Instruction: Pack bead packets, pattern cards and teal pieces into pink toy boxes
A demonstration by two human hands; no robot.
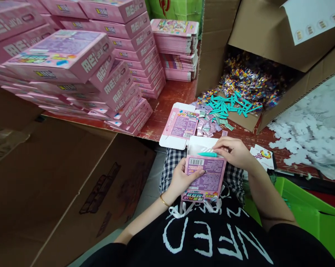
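The box [204, 181] is over the lap, clasped in the left hand [186, 175], thumb across its printed face. A teal stick [207, 154] shows in its far, open mouth, where the right hand's [234, 150] fingers bunch; I cannot tell what they hold. Beyond lie a carton [180, 124] and, right, sachets [207, 127]; far left, stacked boxes [130, 52].

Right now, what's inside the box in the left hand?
In the box: a teal stick at the mouth, something white, unclear, by the right hand. The printed panel covers anything deeper.
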